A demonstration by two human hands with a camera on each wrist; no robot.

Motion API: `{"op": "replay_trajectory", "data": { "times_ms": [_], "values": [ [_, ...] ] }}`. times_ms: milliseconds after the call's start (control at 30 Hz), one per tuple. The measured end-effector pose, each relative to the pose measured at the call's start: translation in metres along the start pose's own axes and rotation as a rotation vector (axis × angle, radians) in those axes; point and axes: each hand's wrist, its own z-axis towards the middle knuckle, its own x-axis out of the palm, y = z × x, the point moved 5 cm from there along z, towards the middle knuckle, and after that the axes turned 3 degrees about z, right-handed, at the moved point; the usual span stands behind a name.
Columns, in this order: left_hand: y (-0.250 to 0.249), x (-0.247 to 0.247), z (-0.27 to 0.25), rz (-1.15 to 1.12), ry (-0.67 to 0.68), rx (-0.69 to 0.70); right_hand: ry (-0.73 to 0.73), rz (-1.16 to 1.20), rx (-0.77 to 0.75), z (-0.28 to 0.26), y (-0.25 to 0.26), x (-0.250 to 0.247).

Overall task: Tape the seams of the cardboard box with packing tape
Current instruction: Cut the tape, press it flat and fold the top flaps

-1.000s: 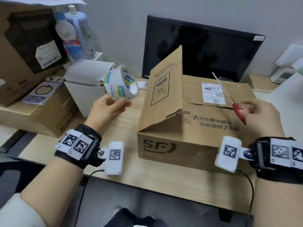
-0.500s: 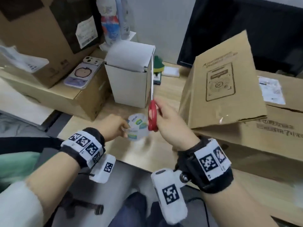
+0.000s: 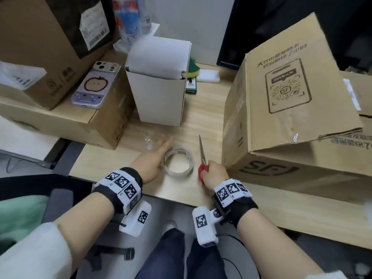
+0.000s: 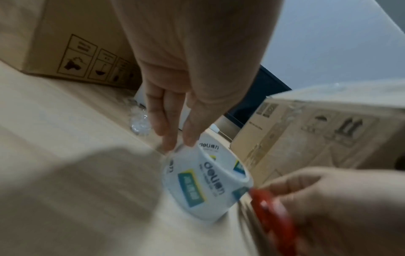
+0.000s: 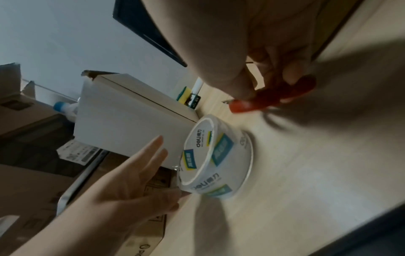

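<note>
The clear packing tape roll lies flat on the wooden table near its front edge. My left hand is beside it on the left, fingers straight; its thumb seems to touch the roll. My right hand grips the red handles of the scissors, whose blades lie on the table, pointing away, just right of the roll. The large brown cardboard box stands at the right with one top flap raised.
A small white box stands behind the roll. A phone lies on a brown carton at the left. Crumpled clear film lies by my left fingers. A dark monitor is behind the big box.
The left hand brought the roll down from the air, set it flat on the table and let go. The right hand carried the scissors from above the box down beside the roll.
</note>
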Motion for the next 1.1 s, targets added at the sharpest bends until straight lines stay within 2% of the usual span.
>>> {"op": "replay_trajectory", "data": {
  "times_ms": [100, 200, 300, 367, 433, 500, 567, 633, 700, 767, 800, 833, 900, 967, 1000, 1100],
  "values": [
    [0.003, -0.011, 0.002, -0.169, -0.023, -0.090, 0.057, 0.060, -0.034, -0.001, 0.000, 0.005],
    [0.001, -0.021, 0.006, -0.167, -0.019, -0.177, 0.075, 0.155, -0.140, -0.021, 0.015, -0.013],
    [-0.009, -0.032, 0.014, -0.176, -0.046, -0.261, 0.038, 0.226, -0.371, -0.063, 0.038, -0.059],
    [-0.001, -0.029, 0.023, -0.360, -0.035, -0.383, 0.055, 0.233, -0.569, -0.095, 0.049, -0.091],
    [0.014, -0.022, 0.028, -0.594, 0.016, -0.507, 0.098, 0.271, -0.689, -0.122, 0.051, -0.118],
    [0.024, -0.010, 0.037, -0.753, 0.096, -0.560, 0.051, 0.306, -0.762, -0.139, 0.042, -0.146],
    [0.029, 0.003, 0.039, -0.825, 0.145, -0.557, -0.059, 0.343, -0.809, -0.148, 0.033, -0.171],
    [0.020, 0.015, 0.037, -0.897, 0.130, -0.557, -0.141, 0.424, -0.840, -0.155, 0.016, -0.194],
    [0.022, 0.019, 0.033, -0.812, -0.016, -0.606, -0.171, 0.531, -0.828, -0.153, 0.000, -0.207],
    [0.014, 0.012, 0.025, -0.501, -0.150, -0.643, -0.171, 0.622, -0.789, -0.148, -0.020, -0.217],
    [0.009, 0.007, 0.022, -0.402, -0.195, -0.640, -0.159, 0.656, -0.766, -0.144, -0.028, -0.220],
    [0.002, 0.001, 0.018, -0.396, -0.253, -0.646, -0.144, 0.675, -0.749, -0.141, -0.034, -0.222],
    [-0.026, -0.018, 0.014, -0.435, -0.445, -0.560, -0.127, 0.679, -0.749, -0.138, -0.042, -0.225],
    [-0.073, -0.047, 0.014, -0.428, -0.552, -0.295, -0.134, 0.667, -0.783, -0.139, -0.042, -0.226],
    [-0.103, -0.059, 0.015, -0.482, -0.510, -0.129, -0.132, 0.671, -0.806, -0.140, -0.040, -0.227],
    [-0.195, -0.079, 0.006, -0.555, -0.146, 0.327, -0.101, 0.539, -0.946, -0.145, -0.026, -0.227]
  ]
}}
